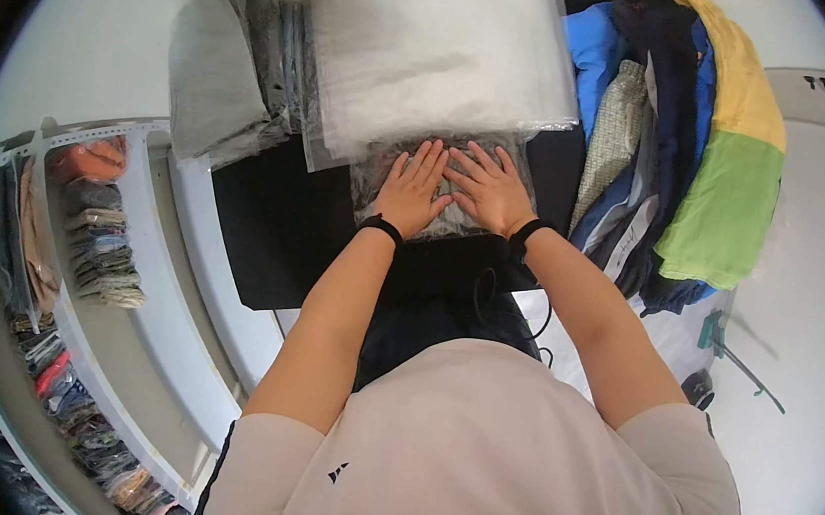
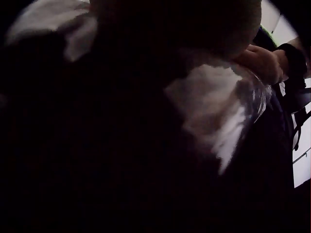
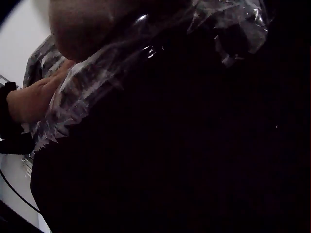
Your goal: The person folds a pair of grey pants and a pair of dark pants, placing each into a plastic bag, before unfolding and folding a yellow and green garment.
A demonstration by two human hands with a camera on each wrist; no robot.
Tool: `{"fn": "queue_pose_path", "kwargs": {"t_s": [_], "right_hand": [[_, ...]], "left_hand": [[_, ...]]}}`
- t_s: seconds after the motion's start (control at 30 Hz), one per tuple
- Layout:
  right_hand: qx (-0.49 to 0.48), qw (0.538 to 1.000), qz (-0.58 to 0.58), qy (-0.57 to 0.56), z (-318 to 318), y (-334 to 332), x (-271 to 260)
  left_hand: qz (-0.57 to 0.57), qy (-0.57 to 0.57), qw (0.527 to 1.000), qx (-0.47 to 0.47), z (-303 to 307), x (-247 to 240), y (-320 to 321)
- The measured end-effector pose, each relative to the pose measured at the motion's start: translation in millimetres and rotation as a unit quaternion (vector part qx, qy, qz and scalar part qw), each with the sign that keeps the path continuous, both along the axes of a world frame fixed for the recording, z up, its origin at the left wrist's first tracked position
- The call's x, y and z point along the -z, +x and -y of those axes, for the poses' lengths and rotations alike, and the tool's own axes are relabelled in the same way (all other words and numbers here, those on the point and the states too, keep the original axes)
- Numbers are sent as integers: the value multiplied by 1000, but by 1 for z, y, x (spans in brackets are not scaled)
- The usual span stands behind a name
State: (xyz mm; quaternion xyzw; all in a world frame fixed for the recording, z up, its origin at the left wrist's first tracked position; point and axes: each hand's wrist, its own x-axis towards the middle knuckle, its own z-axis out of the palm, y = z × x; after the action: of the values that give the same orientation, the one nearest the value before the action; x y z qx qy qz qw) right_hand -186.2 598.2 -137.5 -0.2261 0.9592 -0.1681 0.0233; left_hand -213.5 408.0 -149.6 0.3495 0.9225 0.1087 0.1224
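Observation:
Both hands lie flat, fingers straight and spread, on a clear plastic bag with something dark folded inside. My left hand presses its left half and my right hand its right half, thumbs close together. In the dark left wrist view, the shiny plastic shows beneath the palm, with the right hand beyond it. Crinkled film of the bag also appears in the right wrist view, the left hand resting on it. The bag sits on a black table.
Just behind the bag lies a stack of large clear plastic bags. Grey bagged garments are at the back left. Loose clothes, including a yellow and green one, pile up at the right. Shelves with packed clothing stand left.

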Motion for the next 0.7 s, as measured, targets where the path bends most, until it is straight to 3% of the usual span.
{"fn": "queue_pose_path", "kwargs": {"t_s": [0.6,0.7], "right_hand": [[-4,1000,22,-22,-1,-6,5],[-30,999,35,20,-6,-4,6]], "left_hand": [[26,-2,1000,13,2,10,-7],[62,76,995,21,7,-1,-12]]}}
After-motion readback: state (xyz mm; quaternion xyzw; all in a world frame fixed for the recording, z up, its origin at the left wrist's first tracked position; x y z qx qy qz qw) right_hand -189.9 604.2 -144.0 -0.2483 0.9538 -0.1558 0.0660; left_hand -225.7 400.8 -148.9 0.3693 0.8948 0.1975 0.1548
